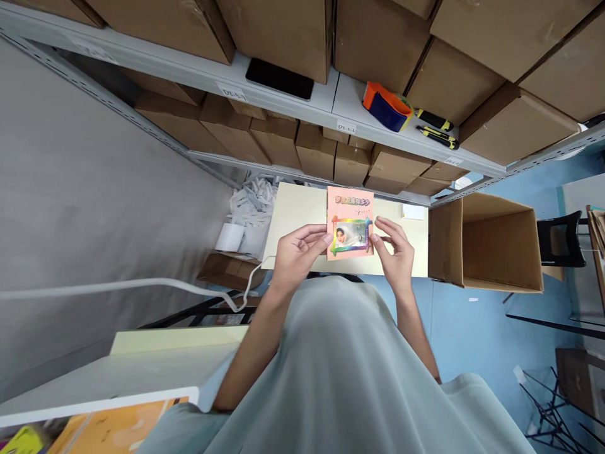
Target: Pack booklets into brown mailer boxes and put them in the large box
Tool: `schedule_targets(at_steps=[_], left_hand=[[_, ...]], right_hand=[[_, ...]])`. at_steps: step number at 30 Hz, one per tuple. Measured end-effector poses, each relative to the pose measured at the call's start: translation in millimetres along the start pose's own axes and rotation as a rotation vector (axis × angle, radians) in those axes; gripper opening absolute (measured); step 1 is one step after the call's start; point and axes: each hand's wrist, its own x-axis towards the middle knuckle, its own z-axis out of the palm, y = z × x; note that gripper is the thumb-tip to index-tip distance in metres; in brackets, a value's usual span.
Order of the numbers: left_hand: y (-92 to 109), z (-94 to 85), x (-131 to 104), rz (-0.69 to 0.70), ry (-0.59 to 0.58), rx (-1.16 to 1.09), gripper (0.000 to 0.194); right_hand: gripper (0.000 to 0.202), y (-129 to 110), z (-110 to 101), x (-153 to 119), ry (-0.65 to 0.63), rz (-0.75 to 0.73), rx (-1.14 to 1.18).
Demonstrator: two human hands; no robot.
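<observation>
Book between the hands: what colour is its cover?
Mostly pink cover; best in head view.

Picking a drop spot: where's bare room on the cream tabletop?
Cream tabletop: bare left of the pink book, beyond the left hand; narrow strip right of the right hand, in front of the white item, beside the cardboard box. Crowded: middle, behind book and hands.

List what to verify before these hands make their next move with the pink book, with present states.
1. Left hand on the pink book's left edge: ok.
2. Right hand gripping firmly: cannot tell; its thumb is at the right edge, fingers spread.
3. Printed side facing the camera: ok.
4. Book lifted off the pale table: cannot tell; contact is unclear.
5. Cardboard box open: ok.
6. Black-and-yellow cutters away from both hands: ok, on the shelf.
</observation>
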Motion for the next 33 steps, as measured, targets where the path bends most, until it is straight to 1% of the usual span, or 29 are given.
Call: schedule_targets(at_steps=[2, 5, 7, 9, 11, 12, 14, 16, 19, 20, 22, 24, 25, 29, 33], left_hand=[[-3, 7.9, -3, 0.035, 0.064, 0.032, 0.063], [-8, 22.7, -11, 0.116, 0.145, 0.116, 0.056], [-10, 32.3, -17, 0.199, 0.143, 0.193, 0.047], [-10, 39.6, -23, 0.287, 0.111, 0.277, 0.035], [-8, 42.3, -26, 0.342, 0.085, 0.340, 0.027], [-7, 41.4, -26, 0.347, 0.072, 0.357, 0.025], [-5, 34.8, -24, 0.323, 0.036, 0.355, 0.027], [-4, 22.5, -18, 0.282, 0.024, 0.336, 0.034], [-7, 0.5, -4, 0.228, 0.092, 0.351, 0.050], [-9, -5.6, 0, 0.194, 0.088, 0.345, 0.054], [-13, -13.3, 6, 0.096, -0.004, 0.280, 0.059], [-16, -14.7, 8, 0.015, -0.103, 0.183, 0.059], [-17, -13.6, 7, -0.003, -0.116, 0.149, 0.059], [-21, -6.8, 3, 0.004, -0.038, 0.127, 0.055], [-27, -3.2, 3, 0.021, 0.008, 0.110, 0.053]], right_hand=[[0.028, -5, 5, -3, 0.004, -0.043, -0.055], [0.032, -10, 18, -12, -0.126, 0.008, -0.006], [0.039, -11, 28, -17, -0.160, 0.069, 0.056], [0.042, -9, 37, -19, -0.136, 0.117, 0.099], [0.042, -5, 42, -18, -0.103, 0.153, 0.143], [0.043, -3, 43, -16, -0.093, 0.172, 0.170], [0.044, 3, 41, -11, -0.086, 0.208, 0.223], [0.045, 7, 35, -6, -0.090, 0.236, 0.260], [0.043, 10, 24, -2, -0.115, 0.263, 0.267], [0.042, 11, 21, -1, -0.123, 0.270, 0.266], [0.042, 12, 16, -1, -0.136, 0.278, 0.264], [0.041, 13, 12, -1, -0.143, 0.278, 0.270], [0.041, 14, 11, -1, -0.147, 0.278, 0.273], [0.044, 21, 10, -1, -0.150, 0.283, 0.267], [0.047, 29, 12, 0, -0.125, 0.313, 0.264]])
